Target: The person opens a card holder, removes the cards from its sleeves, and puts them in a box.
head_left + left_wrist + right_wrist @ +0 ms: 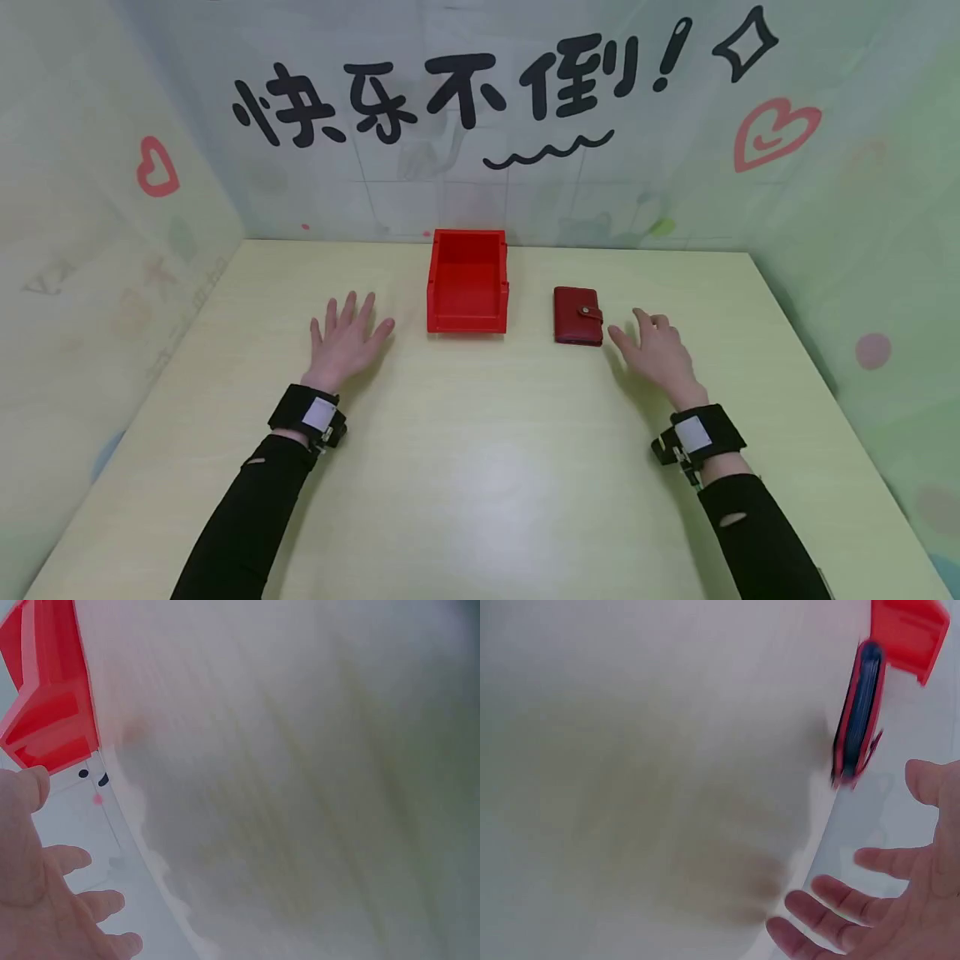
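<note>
- Here's the right hand, just beside the wallet, and this looks like the approach: near it, no grip made.
- The wallet lies flat on the table, right of the red bin, its strap on the side facing that hand.
- What does the next move call for? My read: a short shift left, then thumb and fingers brought together on the wallet's edges; it looks slim, so they would need to come in low.
- Right hand now: wide open, thumb well away from the fingers, fingers slightly bent and parted in the wrist view. Nothing held, and a gap between thumb and wallet!
- Over to the left hand: fingers fanned and nearly straight, thumb out towards the bin, but apart from it.
- It holds nothing either; whether its palm touches the table, I cannot tell.
- The bin sits between the two hands, towards the back edge, open side up.
</note>
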Demonstrator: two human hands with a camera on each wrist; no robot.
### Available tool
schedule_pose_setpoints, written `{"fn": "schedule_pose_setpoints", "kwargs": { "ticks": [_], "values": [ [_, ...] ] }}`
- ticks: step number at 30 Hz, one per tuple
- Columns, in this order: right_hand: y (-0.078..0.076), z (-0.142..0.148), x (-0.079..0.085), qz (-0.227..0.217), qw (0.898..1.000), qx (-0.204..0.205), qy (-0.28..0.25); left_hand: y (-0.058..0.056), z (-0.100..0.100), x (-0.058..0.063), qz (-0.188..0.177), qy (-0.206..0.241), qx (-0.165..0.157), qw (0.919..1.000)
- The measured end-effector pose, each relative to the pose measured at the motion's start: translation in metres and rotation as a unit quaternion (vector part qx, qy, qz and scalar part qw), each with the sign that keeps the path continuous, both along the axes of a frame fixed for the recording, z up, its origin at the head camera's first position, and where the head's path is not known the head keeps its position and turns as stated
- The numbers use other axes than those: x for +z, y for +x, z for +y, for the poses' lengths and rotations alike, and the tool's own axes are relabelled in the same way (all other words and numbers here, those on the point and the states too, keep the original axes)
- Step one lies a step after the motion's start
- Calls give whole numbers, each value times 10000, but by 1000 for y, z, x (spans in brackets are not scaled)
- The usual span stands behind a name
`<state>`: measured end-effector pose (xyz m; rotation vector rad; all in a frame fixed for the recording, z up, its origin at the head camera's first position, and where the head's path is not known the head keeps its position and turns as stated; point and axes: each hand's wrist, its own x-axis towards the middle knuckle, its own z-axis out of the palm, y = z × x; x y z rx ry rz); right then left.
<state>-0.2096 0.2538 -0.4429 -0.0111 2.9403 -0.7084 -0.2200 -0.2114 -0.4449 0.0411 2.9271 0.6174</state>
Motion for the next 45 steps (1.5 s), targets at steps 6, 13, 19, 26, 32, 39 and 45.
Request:
{"fn": "schedule_pose_setpoints", "kwargs": {
  "ticks": [6,13,19,26,32,39,45],
  "values": [
    [-21,-28,-2,-198,9997,-32,-106,0,10,0,172,231,-76,9996],
    [-34,-39,-11,-421,9967,-86,694,3,21,0,467,321,-132,9983],
    [-29,-44,-13,-648,9954,23,706,24,33,8,398,773,-532,9948],
    [-15,-58,-8,-661,9948,280,726,52,72,31,-469,1441,-1630,9749],
    [2,-75,-7,-570,9945,484,727,54,106,29,-567,1621,-2247,9592],
    [19,-89,-4,-529,9945,602,675,47,127,9,-725,1839,-2277,9535],
    [35,-98,-1,-416,9958,684,444,45,137,1,-605,1918,-2233,9538]
  ]
}}
